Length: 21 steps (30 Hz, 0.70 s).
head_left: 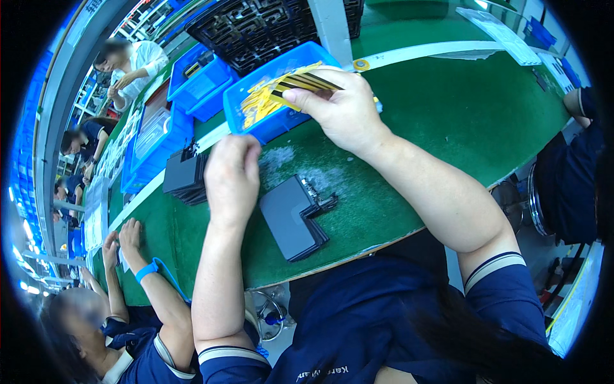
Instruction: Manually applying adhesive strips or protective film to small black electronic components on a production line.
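My right hand [342,112] grips a small fan of yellow-and-black striped strips [306,83] above a blue bin [268,131]. Inside that bin lie many loose yellow strips [259,102]. My left hand [233,169] is curled closed beside a stack of flat dark grey pieces [183,176]; whatever its fingers hold, if anything, is hidden. Between my forearms, a second stack of dark grey L-shaped flat pieces [288,217] rests on the green table [409,192], with small black leads or connectors along its upper right edge.
More blue bins [201,83] stand at the back left, near black moulded trays [249,32]. A tape roll [361,64] lies by a metal post [330,32]. At my left a co-worker's hands [128,237] rest over the table, a blue wrist strap [147,271] on one arm.
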Available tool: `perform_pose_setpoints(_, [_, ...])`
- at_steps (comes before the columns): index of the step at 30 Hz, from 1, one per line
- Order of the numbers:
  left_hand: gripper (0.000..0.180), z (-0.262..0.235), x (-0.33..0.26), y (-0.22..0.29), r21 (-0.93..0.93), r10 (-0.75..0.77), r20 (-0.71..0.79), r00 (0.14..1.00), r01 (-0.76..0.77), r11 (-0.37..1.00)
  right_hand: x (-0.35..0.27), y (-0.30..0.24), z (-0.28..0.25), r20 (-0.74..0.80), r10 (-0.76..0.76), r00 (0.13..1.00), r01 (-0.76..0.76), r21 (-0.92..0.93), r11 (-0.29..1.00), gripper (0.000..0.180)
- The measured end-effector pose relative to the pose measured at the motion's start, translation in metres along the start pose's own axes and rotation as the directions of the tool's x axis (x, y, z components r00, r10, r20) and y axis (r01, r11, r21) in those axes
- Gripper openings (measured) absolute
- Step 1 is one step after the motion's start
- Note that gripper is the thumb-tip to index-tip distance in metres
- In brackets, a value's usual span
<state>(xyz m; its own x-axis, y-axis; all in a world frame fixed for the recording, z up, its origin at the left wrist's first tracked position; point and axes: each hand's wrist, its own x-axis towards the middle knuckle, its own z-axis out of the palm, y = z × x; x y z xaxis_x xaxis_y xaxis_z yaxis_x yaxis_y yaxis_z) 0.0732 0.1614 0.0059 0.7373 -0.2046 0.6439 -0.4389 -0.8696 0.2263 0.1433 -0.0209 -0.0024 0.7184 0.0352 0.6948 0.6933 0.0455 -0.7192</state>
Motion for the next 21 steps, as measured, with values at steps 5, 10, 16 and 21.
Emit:
perform_pose_setpoints(5, [0.014,-0.002,0.060,-0.009,0.208,0.166,-0.214,0.963,-0.121,0.971,0.004,-0.012,-0.002,-0.034,0.053,0.998,-0.053,-0.004,0.999,0.017])
perform_pose_setpoints(10, [0.036,-0.004,0.045,-0.002,0.488,0.054,0.037,0.998,-0.065,0.871,0.003,-0.008,-0.005,-0.019,0.065,0.998,-0.065,-0.021,0.998,0.017])
perform_pose_setpoints(16, [0.051,-0.026,-0.011,-0.004,0.732,-0.070,0.093,0.993,-0.020,0.681,0.000,-0.009,-0.004,0.001,0.047,0.999,-0.047,-0.009,0.999,0.017])
perform_pose_setpoints(21, [0.049,-0.028,-0.028,-0.015,0.732,-0.022,0.128,0.992,-0.080,0.677,-0.004,-0.018,-0.005,0.108,0.062,0.992,-0.053,-0.092,0.994,0.020])
